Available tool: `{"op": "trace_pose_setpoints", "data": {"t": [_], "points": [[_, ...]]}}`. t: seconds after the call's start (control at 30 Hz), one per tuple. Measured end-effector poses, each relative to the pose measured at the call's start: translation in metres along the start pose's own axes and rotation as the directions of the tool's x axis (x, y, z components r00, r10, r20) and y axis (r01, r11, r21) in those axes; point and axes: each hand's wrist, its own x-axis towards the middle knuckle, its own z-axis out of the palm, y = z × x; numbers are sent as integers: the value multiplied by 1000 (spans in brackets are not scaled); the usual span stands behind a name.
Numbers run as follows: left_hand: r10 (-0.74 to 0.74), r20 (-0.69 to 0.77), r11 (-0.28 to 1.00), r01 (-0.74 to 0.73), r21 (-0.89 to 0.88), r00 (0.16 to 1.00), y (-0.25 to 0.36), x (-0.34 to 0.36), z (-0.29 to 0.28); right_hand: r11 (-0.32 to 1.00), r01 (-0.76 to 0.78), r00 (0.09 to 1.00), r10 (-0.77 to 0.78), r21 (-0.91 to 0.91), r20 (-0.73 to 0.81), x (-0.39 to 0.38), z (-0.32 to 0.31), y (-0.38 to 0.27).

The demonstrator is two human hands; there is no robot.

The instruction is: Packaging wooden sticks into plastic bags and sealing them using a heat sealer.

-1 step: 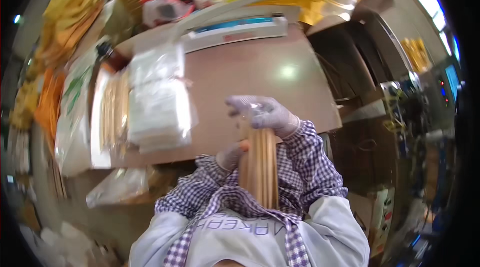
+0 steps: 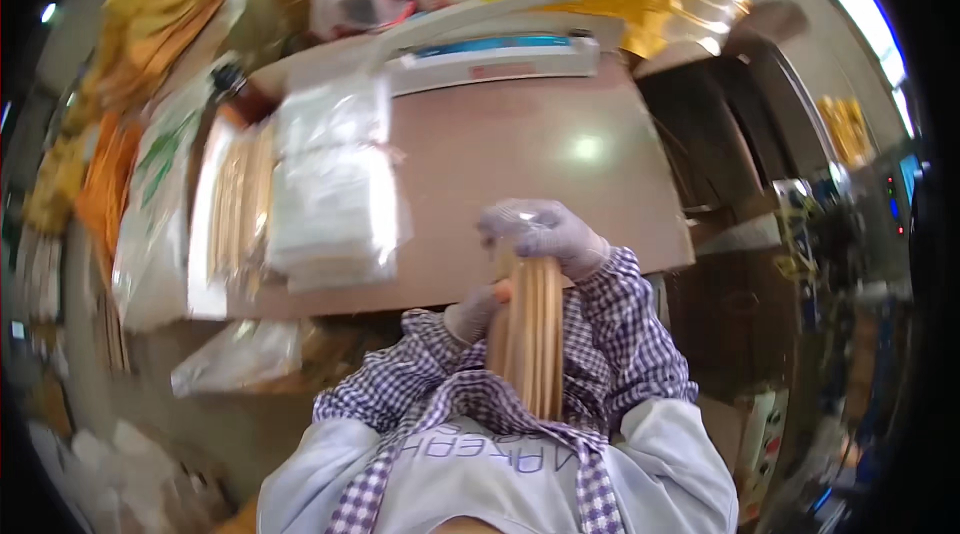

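Note:
A bundle of pale wooden sticks [image 2: 535, 344], seemingly in a clear plastic bag, stands upright against my apron at the table's near edge. My right hand [image 2: 550, 234], in a whitish glove, is closed over the bundle's top end, where some clear film glints. Lower down, my left hand [image 2: 475, 312] grips the bundle's left side; a bare orange-toned fingertip shows there. Motion blurs the right fingers a little. To the left on the table lies a stack of clear plastic bags [image 2: 335, 224], beside more packed wooden sticks [image 2: 238, 204].
At the table's [image 2: 500, 154] far edge sits a long white device [image 2: 495, 64] with a blue strip, like a bag sealer, under a raised arm. A dark bottle [image 2: 240, 94] stands at the back left. An open cardboard box [image 2: 700, 124] adjoins the right side.
The whole view has shifted slightly, so the table sits further right. Both hands keep their hold on the bundle; the right fingers look a little more drawn in.

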Motion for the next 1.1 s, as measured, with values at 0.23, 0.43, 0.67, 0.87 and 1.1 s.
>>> {"op": "trace_pose_setpoints", "data": {"t": [0.23,0.43,0.67,0.87,1.1], "points": [[776,141,-119,-77,990,615,85,-61,-34,996,-93,979,88,-16,-182,7,25,11],[827,72,-302,333,893,557,159,-86,-108,992,-123,978,115,-36,-171,16,45,10],[572,-343,773,-351,528,745,162,-61,-33,929,-342,920,300,-141,-253,23,58,2],[596,-170,728,-438,528,785,136,-46,9,922,71,991,-108,-381,-76,50,71,19],[525,-490,836,-529,144,696,136,-75,-23,996,-53,981,40,-66,-188,4,32,27]]}}
